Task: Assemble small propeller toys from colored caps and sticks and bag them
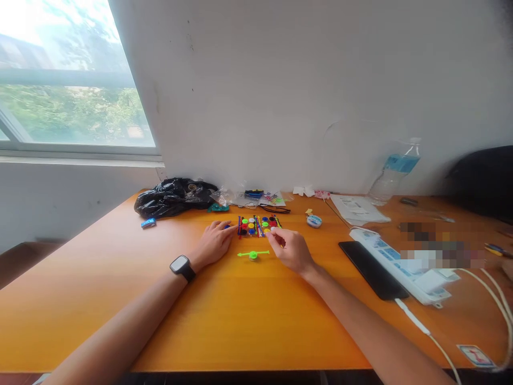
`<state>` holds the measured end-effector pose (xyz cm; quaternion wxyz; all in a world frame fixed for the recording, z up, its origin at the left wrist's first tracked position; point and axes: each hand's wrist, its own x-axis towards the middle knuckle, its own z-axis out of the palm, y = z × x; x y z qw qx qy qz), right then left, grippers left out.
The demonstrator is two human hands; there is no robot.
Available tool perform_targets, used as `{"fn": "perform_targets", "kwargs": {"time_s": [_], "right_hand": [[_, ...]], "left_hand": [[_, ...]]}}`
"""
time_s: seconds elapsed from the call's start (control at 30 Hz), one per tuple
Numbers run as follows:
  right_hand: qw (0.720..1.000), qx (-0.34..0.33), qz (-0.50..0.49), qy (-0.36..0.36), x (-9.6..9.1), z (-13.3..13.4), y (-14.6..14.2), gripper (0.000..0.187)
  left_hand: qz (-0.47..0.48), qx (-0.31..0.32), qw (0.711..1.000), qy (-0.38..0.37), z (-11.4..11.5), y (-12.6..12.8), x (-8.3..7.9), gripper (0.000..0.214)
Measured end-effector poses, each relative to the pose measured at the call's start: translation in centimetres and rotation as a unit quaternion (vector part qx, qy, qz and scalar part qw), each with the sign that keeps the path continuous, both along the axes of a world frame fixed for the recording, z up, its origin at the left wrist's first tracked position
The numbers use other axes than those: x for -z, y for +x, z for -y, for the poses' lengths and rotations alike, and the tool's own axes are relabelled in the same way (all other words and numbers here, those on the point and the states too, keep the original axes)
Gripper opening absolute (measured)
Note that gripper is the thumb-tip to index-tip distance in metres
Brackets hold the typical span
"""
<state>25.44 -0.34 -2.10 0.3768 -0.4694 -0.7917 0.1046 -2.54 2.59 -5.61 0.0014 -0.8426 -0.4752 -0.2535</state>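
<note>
My left hand [215, 241], with a watch on its wrist, lies on the table with fingers stretched out. Its fingertips are beside a blue piece [227, 226] and the left edge of a small block of coloured plastic pieces. That block has round discs in several colours, such as a green disc [245, 221], between upright strips [259, 226]. My right hand [290, 248] is closed in a pinch at the block's lower right, on a small white disc [273, 229]; its fingers partly cover the pieces there. A bright green arrow spinner [253, 255] stands on the table between my hands.
Behind are a black plastic bag [176, 197], clear packets [256, 197] and dark glasses [274, 209]. A small blue packet [148, 223] lies left. To the right are a round container [314, 220], phone [371, 270], power strip [395, 262], papers [358, 208] and bottle [390, 176].
</note>
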Motion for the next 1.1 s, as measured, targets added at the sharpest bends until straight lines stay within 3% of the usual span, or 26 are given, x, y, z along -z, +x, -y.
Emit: {"fn": "perform_targets", "kwargs": {"time_s": [0.4,0.9,1.03,1.1], "right_hand": [[1.0,0.002,0.022,-0.001,-0.1,0.2,0.0,0.045],[0.999,-0.008,0.029,0.011,0.0,0.3,-0.1,0.039],[0.995,-0.092,0.033,0.036,0.2,0.1,-0.1,0.02],[0.982,-0.171,0.059,0.045,0.7,0.0,-0.1,0.03]], "left_hand": [[-0.011,-0.035,0.999,0.003,0.3,0.5,-0.3,0.026],[0.014,0.0,1.0,-0.002,0.4,0.8,-0.8,0.025],[0.019,-0.005,1.0,0.008,0.5,1.0,-0.7,0.02],[0.019,-0.008,1.0,0.013,0.5,1.1,-0.6,0.017]]}}
